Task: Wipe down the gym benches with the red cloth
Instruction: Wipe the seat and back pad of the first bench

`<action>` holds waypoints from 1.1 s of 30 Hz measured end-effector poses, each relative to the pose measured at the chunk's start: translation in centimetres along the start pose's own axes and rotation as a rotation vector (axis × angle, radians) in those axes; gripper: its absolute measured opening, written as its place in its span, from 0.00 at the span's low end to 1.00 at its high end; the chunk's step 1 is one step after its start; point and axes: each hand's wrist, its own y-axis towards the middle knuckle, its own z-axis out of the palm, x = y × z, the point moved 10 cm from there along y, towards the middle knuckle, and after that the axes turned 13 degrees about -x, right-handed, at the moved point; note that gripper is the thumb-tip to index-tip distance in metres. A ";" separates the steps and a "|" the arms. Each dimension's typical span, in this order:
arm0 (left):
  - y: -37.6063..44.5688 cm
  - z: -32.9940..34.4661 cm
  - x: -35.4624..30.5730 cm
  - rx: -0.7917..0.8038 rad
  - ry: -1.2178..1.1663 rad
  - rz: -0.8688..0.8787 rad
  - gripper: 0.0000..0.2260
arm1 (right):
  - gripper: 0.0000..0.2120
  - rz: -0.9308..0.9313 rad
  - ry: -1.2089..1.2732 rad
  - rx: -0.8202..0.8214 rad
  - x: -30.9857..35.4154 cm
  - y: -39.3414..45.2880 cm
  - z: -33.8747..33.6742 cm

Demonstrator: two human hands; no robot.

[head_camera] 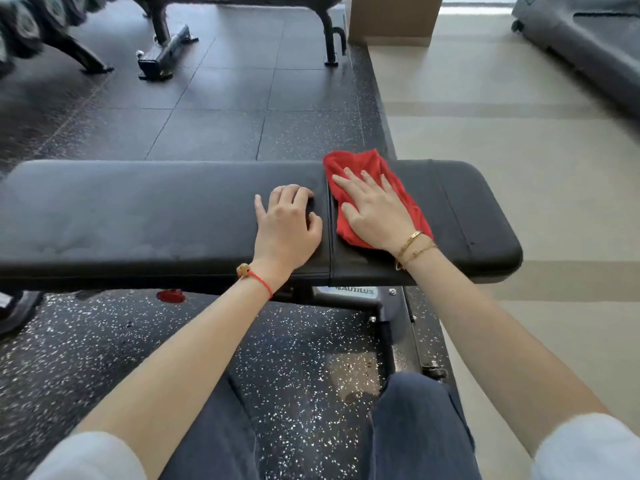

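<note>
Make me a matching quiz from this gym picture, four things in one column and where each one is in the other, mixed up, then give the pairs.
Things:
1. red cloth
2. left hand
3. cardboard box
4. red knob

Places:
A. under the bench, near the floor
B. on the floor beyond the bench, top of view
C. resting on the long pad, beside the seam
D. flat under the right hand on the short pad

Pairs: 1-D, 2-C, 3-B, 4-A
</note>
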 end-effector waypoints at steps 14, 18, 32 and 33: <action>-0.5 0.0 -0.1 -0.025 0.018 -0.017 0.15 | 0.26 0.214 -0.137 -0.075 -11.5 -4.2 -4.4; -0.4 -0.2 0.0 -0.039 0.008 -0.020 0.14 | 0.26 0.015 -0.140 -0.075 -7.1 -6.2 -3.9; -0.4 -0.6 -0.1 -0.030 -0.003 -0.001 0.14 | 0.26 0.391 -0.085 -0.050 -17.5 -4.5 -5.8; -0.4 -0.5 0.0 -0.031 -0.002 -0.003 0.14 | 0.26 0.377 -0.081 -0.025 -17.2 -3.6 -5.3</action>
